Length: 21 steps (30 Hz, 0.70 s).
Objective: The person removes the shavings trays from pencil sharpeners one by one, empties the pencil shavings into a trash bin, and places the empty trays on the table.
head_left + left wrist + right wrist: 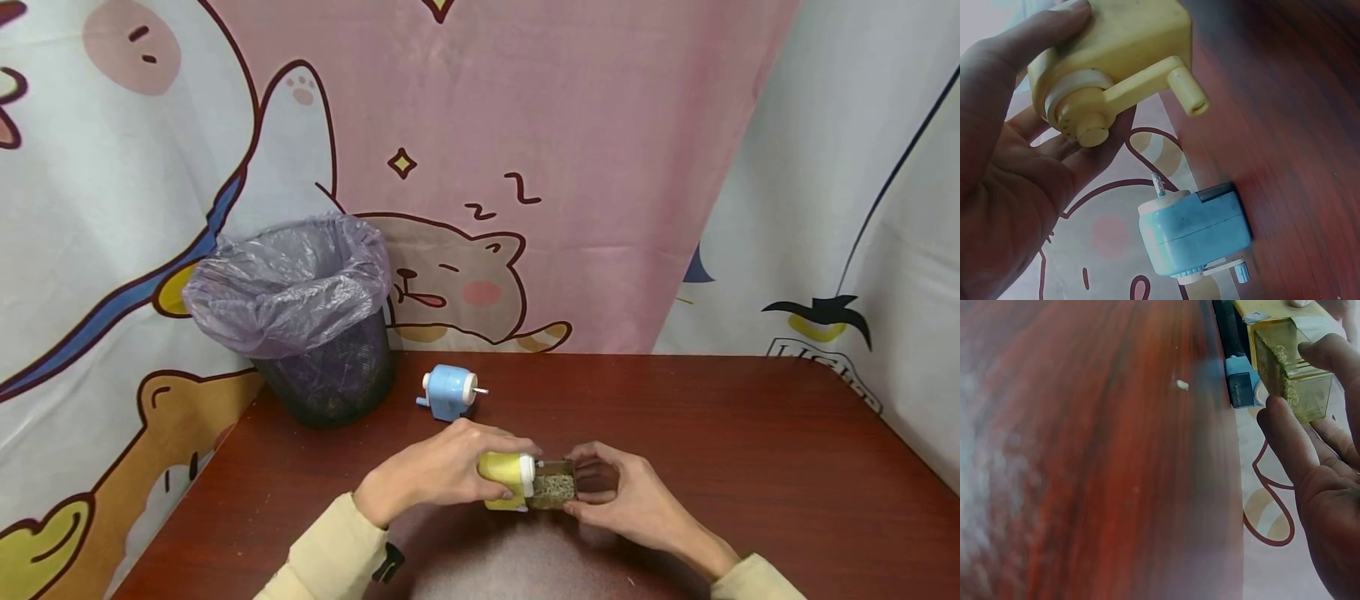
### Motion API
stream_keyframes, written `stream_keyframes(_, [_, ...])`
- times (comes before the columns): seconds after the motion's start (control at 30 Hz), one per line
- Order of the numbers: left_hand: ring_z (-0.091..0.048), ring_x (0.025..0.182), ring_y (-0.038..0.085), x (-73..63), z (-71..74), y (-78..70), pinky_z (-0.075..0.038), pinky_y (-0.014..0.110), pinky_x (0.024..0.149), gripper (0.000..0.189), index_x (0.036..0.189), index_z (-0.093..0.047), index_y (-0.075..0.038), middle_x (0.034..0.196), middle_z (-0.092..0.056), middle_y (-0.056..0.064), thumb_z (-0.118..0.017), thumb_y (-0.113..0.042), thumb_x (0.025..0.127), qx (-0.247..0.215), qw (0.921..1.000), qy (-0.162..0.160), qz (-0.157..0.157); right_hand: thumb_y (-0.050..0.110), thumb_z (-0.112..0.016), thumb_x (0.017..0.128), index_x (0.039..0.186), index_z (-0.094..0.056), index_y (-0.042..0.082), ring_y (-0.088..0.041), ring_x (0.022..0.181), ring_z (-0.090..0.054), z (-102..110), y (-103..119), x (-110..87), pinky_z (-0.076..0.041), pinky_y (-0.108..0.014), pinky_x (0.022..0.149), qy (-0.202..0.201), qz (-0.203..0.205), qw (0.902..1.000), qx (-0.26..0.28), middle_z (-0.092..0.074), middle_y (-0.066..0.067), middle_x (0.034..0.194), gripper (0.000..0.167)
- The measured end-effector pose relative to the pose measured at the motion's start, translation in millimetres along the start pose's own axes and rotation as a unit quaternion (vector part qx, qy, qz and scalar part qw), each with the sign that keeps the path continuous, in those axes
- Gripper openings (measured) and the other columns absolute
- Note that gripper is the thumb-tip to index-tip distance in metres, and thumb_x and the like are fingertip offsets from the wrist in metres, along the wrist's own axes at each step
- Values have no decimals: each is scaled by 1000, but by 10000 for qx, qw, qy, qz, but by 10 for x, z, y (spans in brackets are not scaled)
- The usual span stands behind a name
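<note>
My left hand (442, 467) grips a yellow crank pencil sharpener (504, 477), its white front end turned right. In the left wrist view the sharpener's crank handle (1188, 92) and knob stick out beside the palm. A clear shavings drawer (553, 485) with shavings inside is partly out of the yellow sharpener. My right hand (633, 500) pinches the drawer's outer end between thumb and fingers. In the right wrist view the shavings (1285, 372) lie along one side of the see-through drawer. Behind the hands stands a blue crank pencil sharpener (450, 392) on the table.
A dark mesh bin (330, 379) lined with a purple plastic bag (300, 283) stands at the back left of the brown table (712, 433). A small whitish bit (1182, 384) lies on the tabletop. Behind the table hangs a cartoon-printed cloth (600, 167).
</note>
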<state>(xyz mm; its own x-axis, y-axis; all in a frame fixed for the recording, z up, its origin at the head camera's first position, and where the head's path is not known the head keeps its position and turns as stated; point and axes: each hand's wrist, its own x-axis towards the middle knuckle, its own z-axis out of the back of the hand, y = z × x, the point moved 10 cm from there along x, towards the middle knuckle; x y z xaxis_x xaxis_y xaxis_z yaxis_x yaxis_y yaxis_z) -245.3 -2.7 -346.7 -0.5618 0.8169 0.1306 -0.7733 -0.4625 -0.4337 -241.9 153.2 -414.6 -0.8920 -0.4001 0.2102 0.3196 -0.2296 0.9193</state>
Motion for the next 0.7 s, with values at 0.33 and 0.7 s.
stream_keyframes(0.33, [-64, 102, -1, -33, 12, 6, -51, 16, 89, 53, 136, -66, -18, 130, -71, -3, -83, -19, 86, -19, 9999, -27, -127, 8, -86, 80, 118, -61, 0, -11, 104, -72, 69, 1, -11, -62, -31, 81, -22, 32, 10000, -59, -65, -24, 119, 46])
stream_keyframes(0.7, [-63, 100, -2, -109, -30, 74, -50, 14, 86, 51, 134, -68, -21, 129, -71, -6, -83, -20, 85, 67, 9999, -68, 55, 10, -86, 80, 118, -61, 0, -9, 102, -73, 242, 4, -9, -62, -30, 81, -194, -175, 9994, -232, -66, -24, 118, 46])
